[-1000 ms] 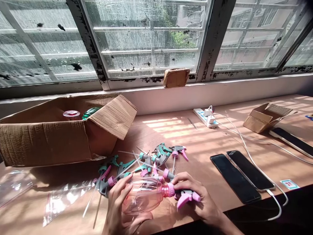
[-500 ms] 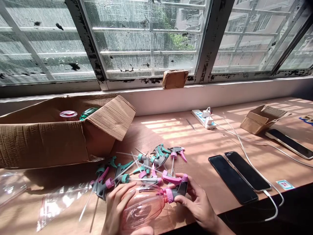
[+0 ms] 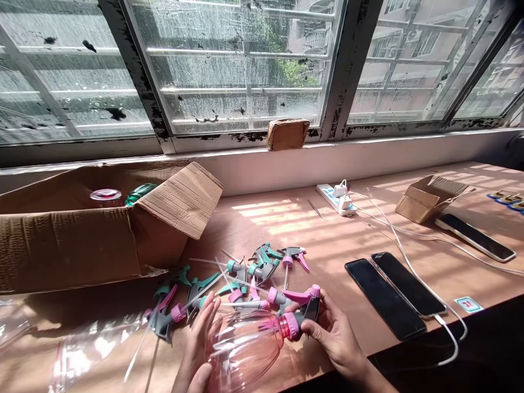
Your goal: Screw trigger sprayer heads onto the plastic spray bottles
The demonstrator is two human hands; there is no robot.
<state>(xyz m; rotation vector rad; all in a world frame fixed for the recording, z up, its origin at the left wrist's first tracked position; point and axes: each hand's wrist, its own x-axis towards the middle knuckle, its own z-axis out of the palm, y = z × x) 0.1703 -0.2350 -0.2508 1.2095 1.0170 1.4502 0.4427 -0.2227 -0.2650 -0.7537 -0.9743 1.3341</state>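
My left hand [image 3: 200,339] wraps its fingers round a clear pink plastic bottle [image 3: 241,349] that lies on its side just above the wooden table [image 3: 327,240]. At the bottle's neck, my right hand [image 3: 329,327] grips the pink and grey trigger spray head [image 3: 302,305], whose pink collar sits on the neck. Right behind the bottle lies a pile of several loose trigger heads [image 3: 245,273], teal and pink, with long dip tubes.
An open cardboard box [image 3: 82,240] with bottles inside stands at the left. Clear plastic bags [image 3: 82,344] lie in front of it. Two phones [image 3: 393,295] on a charging cable, a power strip [image 3: 336,198], a small box [image 3: 426,199] and another phone [image 3: 475,244] lie to the right.
My right hand has turned the spray head on the bottle's neck, so its pink trigger went from pointing down to lying on top. The bottle rose and tilted slightly.
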